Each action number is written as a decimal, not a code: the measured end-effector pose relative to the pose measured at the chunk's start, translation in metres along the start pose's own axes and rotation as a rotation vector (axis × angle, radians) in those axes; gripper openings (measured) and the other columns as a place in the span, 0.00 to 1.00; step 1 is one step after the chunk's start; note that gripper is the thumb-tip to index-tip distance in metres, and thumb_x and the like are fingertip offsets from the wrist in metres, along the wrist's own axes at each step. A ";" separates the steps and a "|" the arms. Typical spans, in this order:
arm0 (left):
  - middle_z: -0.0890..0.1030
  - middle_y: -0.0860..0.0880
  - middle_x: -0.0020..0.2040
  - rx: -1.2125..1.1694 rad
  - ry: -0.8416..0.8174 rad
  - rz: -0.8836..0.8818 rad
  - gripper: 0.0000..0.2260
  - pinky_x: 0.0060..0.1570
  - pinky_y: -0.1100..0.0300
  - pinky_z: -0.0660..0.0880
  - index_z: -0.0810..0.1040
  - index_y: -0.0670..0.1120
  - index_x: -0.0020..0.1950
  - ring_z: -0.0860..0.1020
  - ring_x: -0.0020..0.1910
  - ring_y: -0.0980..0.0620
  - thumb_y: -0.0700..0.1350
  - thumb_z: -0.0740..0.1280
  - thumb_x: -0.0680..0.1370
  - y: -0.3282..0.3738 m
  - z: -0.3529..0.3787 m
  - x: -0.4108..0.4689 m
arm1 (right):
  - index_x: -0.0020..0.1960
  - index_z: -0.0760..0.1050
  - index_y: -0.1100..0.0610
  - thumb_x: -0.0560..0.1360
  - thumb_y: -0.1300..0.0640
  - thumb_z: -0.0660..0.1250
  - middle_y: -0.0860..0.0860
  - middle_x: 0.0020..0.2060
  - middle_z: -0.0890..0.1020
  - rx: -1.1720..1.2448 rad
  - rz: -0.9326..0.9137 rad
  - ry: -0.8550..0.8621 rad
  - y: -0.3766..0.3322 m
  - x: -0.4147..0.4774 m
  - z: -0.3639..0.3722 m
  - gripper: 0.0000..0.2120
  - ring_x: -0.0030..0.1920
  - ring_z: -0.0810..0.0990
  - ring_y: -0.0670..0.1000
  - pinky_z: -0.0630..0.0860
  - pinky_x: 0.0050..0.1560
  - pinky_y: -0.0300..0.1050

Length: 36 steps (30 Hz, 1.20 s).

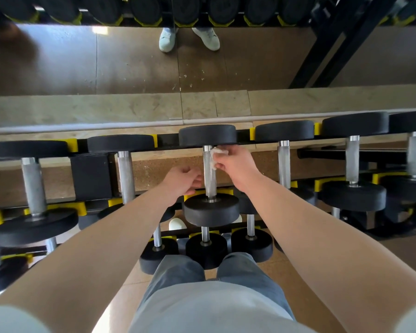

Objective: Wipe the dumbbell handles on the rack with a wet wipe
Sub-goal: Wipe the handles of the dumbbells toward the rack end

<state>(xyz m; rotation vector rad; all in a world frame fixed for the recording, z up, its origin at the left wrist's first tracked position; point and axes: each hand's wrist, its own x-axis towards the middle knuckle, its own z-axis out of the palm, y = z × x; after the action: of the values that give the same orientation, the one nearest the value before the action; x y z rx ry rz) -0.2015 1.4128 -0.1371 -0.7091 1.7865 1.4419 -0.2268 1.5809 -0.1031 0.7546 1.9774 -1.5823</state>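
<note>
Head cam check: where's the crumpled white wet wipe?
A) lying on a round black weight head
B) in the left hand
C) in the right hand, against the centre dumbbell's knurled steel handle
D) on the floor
C: the right hand pinches the crumpled white wet wipe against the knurled steel handle, near its far end.

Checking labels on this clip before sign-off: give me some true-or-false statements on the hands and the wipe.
1. The right hand holds a white wipe against the centre dumbbell's handle. True.
2. The wipe sits at the handle's near end. False: it is at the far end, by the far head.
3. The left hand holds a second wipe. False: it holds no wipe and lies beside the handle's nearer half.
4. On a lower tier sit smaller dumbbells. True.
</note>
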 end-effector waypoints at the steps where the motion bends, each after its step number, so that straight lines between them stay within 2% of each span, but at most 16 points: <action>1: 0.87 0.50 0.50 -0.002 -0.024 -0.003 0.07 0.45 0.60 0.82 0.81 0.49 0.58 0.86 0.48 0.54 0.48 0.66 0.83 0.001 0.001 -0.001 | 0.60 0.80 0.52 0.77 0.58 0.74 0.49 0.52 0.84 -0.112 -0.058 0.000 0.000 -0.004 0.002 0.13 0.51 0.84 0.48 0.82 0.57 0.48; 4: 0.86 0.48 0.53 -0.046 -0.083 -0.018 0.10 0.45 0.60 0.82 0.79 0.48 0.64 0.85 0.51 0.52 0.46 0.67 0.83 0.004 0.004 -0.002 | 0.54 0.79 0.49 0.76 0.55 0.75 0.43 0.49 0.80 -0.517 -0.171 -0.079 0.008 -0.025 0.004 0.08 0.47 0.79 0.41 0.75 0.44 0.35; 6: 0.86 0.45 0.54 -0.127 -0.126 -0.042 0.10 0.49 0.56 0.83 0.77 0.46 0.64 0.86 0.52 0.49 0.41 0.65 0.83 0.006 0.005 -0.003 | 0.48 0.79 0.50 0.77 0.56 0.74 0.44 0.47 0.80 -0.690 -0.196 -0.197 0.016 -0.036 0.003 0.04 0.46 0.79 0.42 0.74 0.44 0.35; 8: 0.86 0.43 0.53 -0.210 -0.163 -0.074 0.11 0.53 0.51 0.83 0.77 0.45 0.65 0.86 0.52 0.46 0.37 0.64 0.83 0.006 0.005 -0.004 | 0.48 0.81 0.52 0.77 0.58 0.73 0.46 0.48 0.81 -0.797 -0.194 -0.268 0.023 -0.044 0.002 0.02 0.47 0.80 0.45 0.76 0.47 0.38; 10: 0.86 0.43 0.54 -0.209 -0.188 -0.109 0.13 0.53 0.51 0.82 0.76 0.45 0.66 0.85 0.54 0.45 0.35 0.64 0.82 0.005 0.004 -0.006 | 0.51 0.81 0.53 0.77 0.58 0.73 0.45 0.48 0.81 -0.781 -0.220 -0.227 0.024 -0.043 0.004 0.04 0.49 0.79 0.45 0.74 0.45 0.36; 13: 0.85 0.44 0.58 -0.183 -0.232 -0.126 0.17 0.53 0.53 0.81 0.74 0.46 0.71 0.83 0.58 0.46 0.35 0.62 0.83 0.000 0.002 -0.007 | 0.60 0.80 0.53 0.79 0.59 0.70 0.44 0.49 0.79 -0.523 -0.226 0.043 0.011 -0.028 0.011 0.09 0.48 0.79 0.43 0.72 0.43 0.33; 16: 0.86 0.45 0.57 -0.189 -0.228 -0.122 0.16 0.52 0.54 0.82 0.75 0.45 0.70 0.84 0.56 0.47 0.36 0.61 0.83 -0.001 0.002 -0.010 | 0.56 0.82 0.54 0.81 0.59 0.68 0.48 0.48 0.83 -0.307 -0.127 0.221 -0.003 -0.008 0.015 0.06 0.49 0.84 0.50 0.81 0.49 0.43; 18: 0.87 0.45 0.54 -0.180 -0.214 -0.102 0.14 0.53 0.53 0.82 0.77 0.43 0.69 0.86 0.53 0.48 0.37 0.62 0.84 -0.001 0.001 -0.010 | 0.50 0.82 0.54 0.81 0.59 0.66 0.51 0.46 0.84 -0.386 -0.056 0.140 -0.002 -0.003 0.013 0.06 0.48 0.84 0.52 0.83 0.51 0.49; 21: 0.87 0.44 0.53 -0.219 -0.208 -0.083 0.13 0.53 0.54 0.83 0.77 0.42 0.67 0.86 0.52 0.48 0.39 0.65 0.83 -0.002 0.000 -0.009 | 0.51 0.82 0.59 0.80 0.62 0.67 0.54 0.46 0.83 -0.791 0.075 -0.194 0.010 -0.006 0.001 0.05 0.49 0.83 0.54 0.81 0.50 0.48; 23: 0.87 0.44 0.54 -0.244 -0.197 -0.086 0.13 0.53 0.54 0.82 0.78 0.43 0.67 0.86 0.53 0.48 0.38 0.65 0.83 -0.003 -0.001 -0.008 | 0.48 0.81 0.60 0.78 0.63 0.67 0.55 0.45 0.82 -0.932 0.143 -0.369 0.016 -0.011 -0.006 0.04 0.46 0.81 0.54 0.78 0.47 0.47; 26: 0.87 0.47 0.53 -0.258 -0.187 -0.088 0.12 0.51 0.55 0.82 0.78 0.44 0.66 0.86 0.52 0.50 0.38 0.64 0.83 -0.005 0.000 -0.008 | 0.49 0.79 0.61 0.78 0.67 0.66 0.58 0.48 0.82 -0.705 0.235 -0.384 0.008 -0.008 -0.007 0.04 0.48 0.82 0.55 0.79 0.46 0.46; 28: 0.86 0.47 0.56 -0.248 -0.174 -0.100 0.11 0.51 0.55 0.81 0.79 0.45 0.65 0.85 0.54 0.50 0.39 0.63 0.84 -0.007 0.002 -0.008 | 0.54 0.78 0.62 0.78 0.72 0.65 0.60 0.55 0.82 -0.326 0.325 -0.295 0.006 0.009 -0.002 0.08 0.54 0.84 0.58 0.84 0.53 0.49; 30: 0.84 0.46 0.60 -0.259 -0.146 -0.109 0.12 0.53 0.54 0.81 0.77 0.47 0.66 0.83 0.59 0.47 0.39 0.62 0.84 -0.007 0.003 -0.008 | 0.61 0.78 0.62 0.79 0.72 0.63 0.62 0.59 0.81 0.019 0.338 -0.177 -0.001 0.023 0.005 0.13 0.58 0.83 0.61 0.82 0.60 0.57; 32: 0.81 0.44 0.62 -0.342 -0.121 -0.130 0.15 0.58 0.50 0.81 0.74 0.48 0.69 0.81 0.61 0.44 0.38 0.60 0.85 -0.006 0.004 -0.005 | 0.65 0.76 0.59 0.80 0.71 0.61 0.60 0.58 0.82 0.288 0.344 -0.136 -0.010 0.033 0.007 0.17 0.57 0.83 0.60 0.81 0.60 0.57; 34: 0.81 0.43 0.62 -0.402 -0.123 -0.138 0.15 0.62 0.46 0.79 0.73 0.47 0.71 0.81 0.61 0.43 0.37 0.59 0.85 -0.005 0.004 -0.001 | 0.63 0.77 0.59 0.81 0.71 0.59 0.59 0.53 0.84 0.293 0.352 -0.173 -0.010 0.030 0.004 0.15 0.55 0.85 0.58 0.83 0.57 0.55; 36: 0.83 0.43 0.60 -0.390 -0.132 -0.133 0.16 0.62 0.45 0.80 0.74 0.45 0.71 0.83 0.58 0.42 0.37 0.60 0.84 -0.004 0.006 0.003 | 0.56 0.79 0.57 0.80 0.68 0.62 0.58 0.51 0.86 -0.088 0.353 -0.308 0.002 0.023 0.005 0.10 0.55 0.85 0.58 0.82 0.58 0.55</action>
<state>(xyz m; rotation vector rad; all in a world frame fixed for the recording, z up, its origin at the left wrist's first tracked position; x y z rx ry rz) -0.1991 1.4175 -0.1424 -0.8868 1.3452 1.7223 -0.2422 1.5794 -0.1208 0.7276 1.5823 -1.3051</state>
